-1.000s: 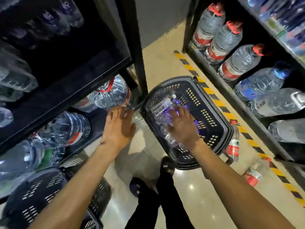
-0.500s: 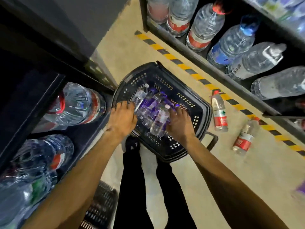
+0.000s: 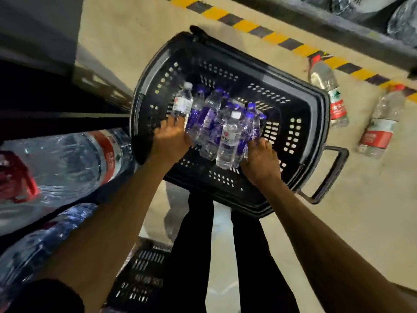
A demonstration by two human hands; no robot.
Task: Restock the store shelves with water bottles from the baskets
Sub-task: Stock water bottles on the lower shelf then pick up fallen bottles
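A black plastic basket [image 3: 293,105] stands on the floor in front of me. Inside it lie several small water bottles [image 3: 209,123], most with purple labels and two with white caps. My left hand [image 3: 171,141] is at the left side of the cluster, its fingers curled at the base of a white-labelled bottle [image 3: 182,102]. At the right side, my right hand [image 3: 259,159] curls its fingers round the purple-labelled bottles beside a white-capped bottle [image 3: 229,136]. The bunch sits squeezed between both hands.
Two red-labelled bottles [image 3: 329,96] [image 3: 379,129] lie on the floor right of the basket, near yellow-black floor tape [image 3: 248,26]. Large water jugs [image 3: 67,163] fill the left shelf, close to my left arm. A second basket [image 3: 140,274] sits by my legs [image 3: 198,245].
My left hand left the shelf jug and went into the basket. Both hands have closed in on the bottle cluster, and my view has tilted further down.
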